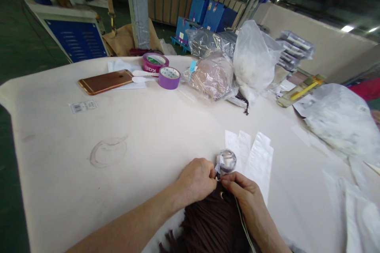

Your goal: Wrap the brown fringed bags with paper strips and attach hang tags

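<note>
A dark brown fringed piece of fabric lies at the near edge of the cream table. My left hand is closed, pinching at the fabric's top edge. My right hand pinches the same spot from the right, fingertips nearly touching the left. Just above the fingers sits a small clear plastic-wrapped ring-shaped item. A thin pale cord runs down beside my right wrist. What exactly the fingertips pinch is too small to make out.
White paper strips lie just beyond my hands. Farther back are a gold phone, two purple tape rolls, white plastic spoons, plastic bags and crumpled white plastic sheeting at right.
</note>
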A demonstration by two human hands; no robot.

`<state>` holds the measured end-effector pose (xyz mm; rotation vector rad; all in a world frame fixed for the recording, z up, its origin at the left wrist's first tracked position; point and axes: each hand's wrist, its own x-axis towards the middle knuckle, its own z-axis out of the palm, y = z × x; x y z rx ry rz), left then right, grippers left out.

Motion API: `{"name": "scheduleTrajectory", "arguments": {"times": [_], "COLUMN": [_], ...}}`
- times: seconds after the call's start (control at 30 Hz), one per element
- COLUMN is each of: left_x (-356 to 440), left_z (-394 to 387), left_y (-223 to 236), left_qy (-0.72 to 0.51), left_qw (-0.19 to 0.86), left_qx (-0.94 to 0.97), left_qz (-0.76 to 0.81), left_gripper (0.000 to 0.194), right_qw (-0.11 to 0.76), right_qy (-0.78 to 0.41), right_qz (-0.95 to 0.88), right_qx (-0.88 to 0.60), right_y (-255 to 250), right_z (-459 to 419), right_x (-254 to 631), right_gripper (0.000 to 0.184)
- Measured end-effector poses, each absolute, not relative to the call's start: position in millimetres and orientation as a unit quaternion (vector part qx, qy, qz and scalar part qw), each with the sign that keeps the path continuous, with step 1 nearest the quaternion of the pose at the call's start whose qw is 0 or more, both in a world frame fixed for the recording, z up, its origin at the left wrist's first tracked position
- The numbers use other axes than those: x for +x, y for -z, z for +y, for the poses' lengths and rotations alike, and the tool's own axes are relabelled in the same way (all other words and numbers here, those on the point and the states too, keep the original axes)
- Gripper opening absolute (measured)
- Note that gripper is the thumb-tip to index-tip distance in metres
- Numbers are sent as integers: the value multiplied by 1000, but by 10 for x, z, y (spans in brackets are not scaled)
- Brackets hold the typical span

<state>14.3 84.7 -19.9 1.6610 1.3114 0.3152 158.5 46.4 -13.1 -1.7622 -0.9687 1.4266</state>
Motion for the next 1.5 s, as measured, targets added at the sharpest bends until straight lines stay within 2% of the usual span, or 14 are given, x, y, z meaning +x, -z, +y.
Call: {"name": "scheduleTrajectory", "arguments": {"times": [0.2,0.43,0.53,0.67,0.8,0.93,1.13,1.3,1.5], "left_x": [143,203,170,104,186,327,394,407,390], "left_z": [841,821,859,933,959,999,1020,840,657], "left_y": [189,182,192,175,100,31,18,114,295], "left_qy": [-139,-146,-151,-162,-138,-89,-65,-118,-340], "left_qw": [478,458,503,625,571,517,535,534,630], "left_qx": [677,658,629,533,586,633,618,588,439], "left_qz": [543,580,574,547,558,569,573,596,543], "left_gripper": [16,12,8,25,19,24,4,17,10], "right_qw": [326,304,293,295,311,337,363,367,406], "right_qy": [-493,-339,-348,-381,-391,-378,-402,-432,-488], "right_qz": [-435,-620,-617,-563,-537,-525,-496,-463,-392], "right_qx": [-680,-639,-642,-672,-680,-684,-679,-681,-666], "right_y": [211,136,128,170,162,137,167,171,145], "right_z": [435,395,397,414,401,346,238,114,70], "right_x": [1604,1540,1540,1561,1543,1511,1509,1539,1549], "right_gripper": [19,15,14,15,16,16,16,17,23]}}
